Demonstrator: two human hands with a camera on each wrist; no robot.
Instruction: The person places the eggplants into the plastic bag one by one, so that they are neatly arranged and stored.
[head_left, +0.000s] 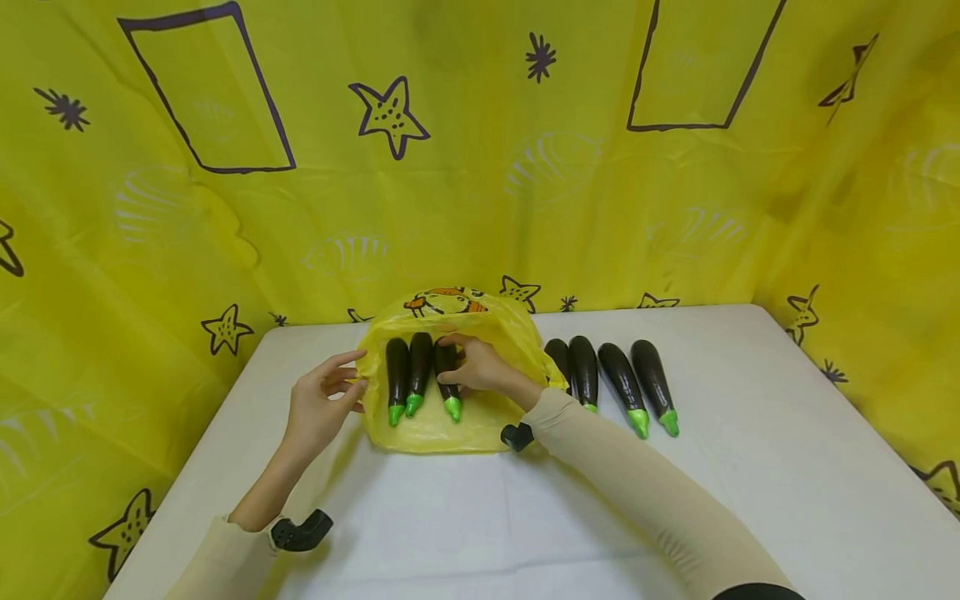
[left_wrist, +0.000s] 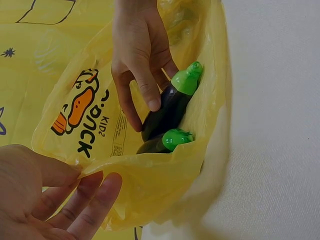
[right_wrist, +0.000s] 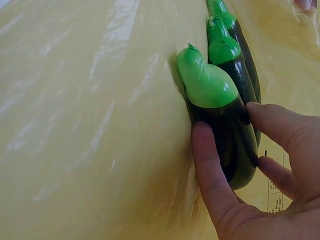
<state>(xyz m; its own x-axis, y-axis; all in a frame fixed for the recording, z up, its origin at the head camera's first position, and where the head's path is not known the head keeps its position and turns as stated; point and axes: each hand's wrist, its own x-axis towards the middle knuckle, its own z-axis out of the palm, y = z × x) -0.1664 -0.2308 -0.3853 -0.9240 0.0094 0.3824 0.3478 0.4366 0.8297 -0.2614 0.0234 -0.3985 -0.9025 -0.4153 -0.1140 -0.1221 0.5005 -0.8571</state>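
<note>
A yellow plastic bag (head_left: 442, 440) with a duck print lies on the table, its mouth spread toward me. Inside it, three dark eggplants with green stem ends sit side by side. My right hand (head_left: 483, 367) reaches into the bag and holds the rightmost eggplant (right_wrist: 232, 145) between thumb and fingers. The two other eggplants, a left one (head_left: 397, 375) and a middle one (head_left: 420, 367), lie just beside it. At the bag's left edge my left hand (head_left: 315, 408) pinches the rim (left_wrist: 125, 161) between thumb and fingers, holding it up.
Several more eggplants (head_left: 624, 383) lie in a row on the white table (head_left: 750, 500), right of the bag; the leftmost is partly hidden by the bag and right forearm. A yellow curtain (head_left: 465, 208) with star drawings hangs behind the table and along both sides.
</note>
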